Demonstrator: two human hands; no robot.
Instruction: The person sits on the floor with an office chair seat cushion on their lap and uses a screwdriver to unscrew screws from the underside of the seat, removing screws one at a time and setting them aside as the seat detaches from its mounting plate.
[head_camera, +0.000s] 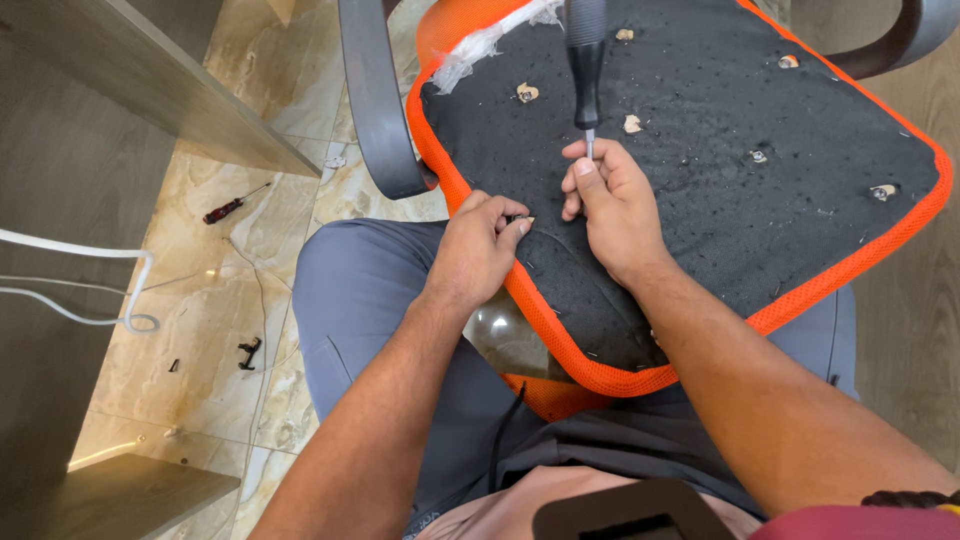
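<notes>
While propped across the lap, seat cushion (700, 190): bulky, stiff-backed, soft-edged.
Left hand (480, 250) fingers pinched on fabric rim; right hand (610, 200) clamped low on screwdriver (586, 60).

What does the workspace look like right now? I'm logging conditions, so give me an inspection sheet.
Surface: black fabric underside of an orange-edged chair seat, resting on the person's lap.
Job's things: black-handled screwdriver, tip down on the fabric.
Clutter: red-handled screwdriver and small black parts on the tiled floor.
Hands: left hand pinches the seat edge; right hand grips the screwdriver shaft near its tip.
Cables: white cable looping at left.
Surroundings: wooden panels, grey armrest.
</notes>
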